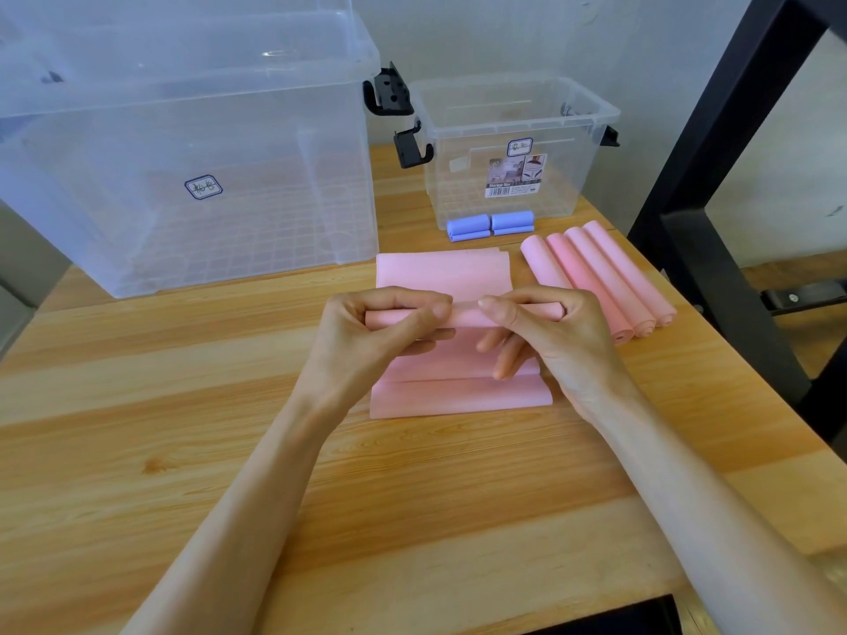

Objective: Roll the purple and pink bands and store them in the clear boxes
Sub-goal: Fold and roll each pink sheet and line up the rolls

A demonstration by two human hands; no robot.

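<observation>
The light is bright, soft and even, so shadows under the arms on the counter (137, 405) are weak. The large clear box (183, 144) shows pale glare. Straight lines bend at the edges; focus is mostly sharp.

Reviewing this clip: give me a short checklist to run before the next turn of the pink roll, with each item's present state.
1. Both hands on the roll: left hand and right hand grip the pink roll: ok.
2. Roll ends even: hidden by the fingers: cannot tell.
3. Unrolled band lies flat: folded in layers: not ok.
4. Finished pink rolls out of the way: ok.
5. Small clear box open: ok.
</observation>
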